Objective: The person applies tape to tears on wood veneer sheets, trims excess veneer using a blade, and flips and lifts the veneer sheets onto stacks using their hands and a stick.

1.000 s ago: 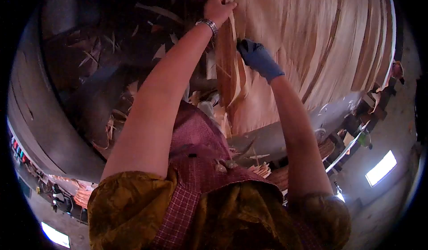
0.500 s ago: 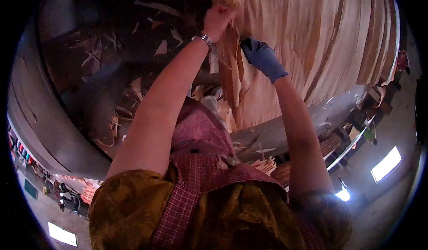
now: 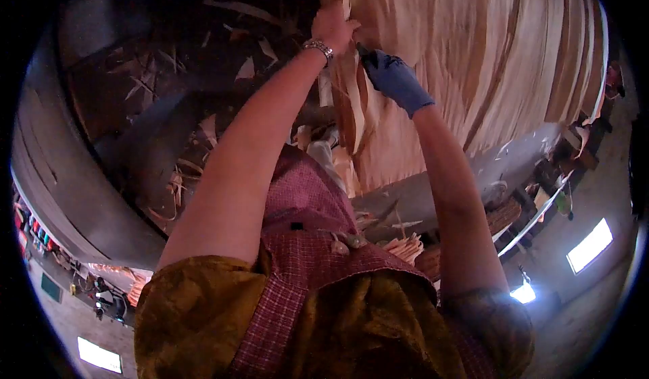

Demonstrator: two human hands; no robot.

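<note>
A stack of thin wood veneer sheets point(image 3: 466, 61) lies ahead of me, its ragged, layered edge on the left. At that edge is my left hand point(image 3: 331, 28), bare with a metal-banded watch point(image 3: 319, 49) on the wrist, its fingers closed on the veneer edge. My right hand point(image 3: 395, 80), in a grey-blue glove with dark fingertips, is closed just right of it, over the sheets. From its fingers a small dark tool point(image 3: 363, 49) points toward the left hand; it looks like a knife, but its blade is unclear. A loose curled strip point(image 3: 356, 102) hangs along the edge below.
Veneer scraps point(image 3: 245, 68) litter the dark floor to the left. A grey curved surface point(image 3: 74, 169) runs along the far left. Bundled veneer pieces point(image 3: 404, 249) lie near my right elbow, and a white bar point(image 3: 534, 220) crosses at right.
My right hand has moved slightly up and left, closer to the left hand. The left hand has turned a little at the veneer edge, and a pale strip now shows above it.
</note>
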